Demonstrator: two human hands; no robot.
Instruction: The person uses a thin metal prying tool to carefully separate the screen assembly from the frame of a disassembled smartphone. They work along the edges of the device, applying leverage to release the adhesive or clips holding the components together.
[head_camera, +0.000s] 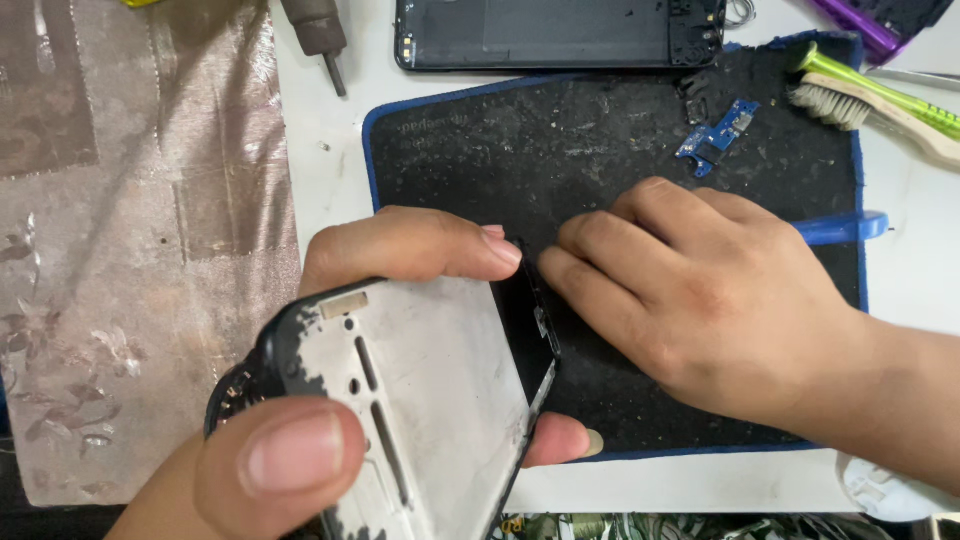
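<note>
My left hand (330, 380) grips a stripped phone frame (420, 390), grey metal inside a black rim, tilted up toward me; thumb on the near corner, fingers curled over the far edge. My right hand (700, 300) rests on the black work mat (560, 150), fingertips pressed against the frame's right edge. A blue plastic pry tool (845, 228) sticks out from under that hand, held in its grip. A small blue circuit board (715, 132) lies on the mat's far right.
A black phone back cover (560, 32) lies beyond the mat. A green-handled brush (870, 95) sits at the far right, a dark screwdriver (320, 35) at the top. Patterned silver cloth (130, 230) covers the left. A white round object (885, 490) lies near my right wrist.
</note>
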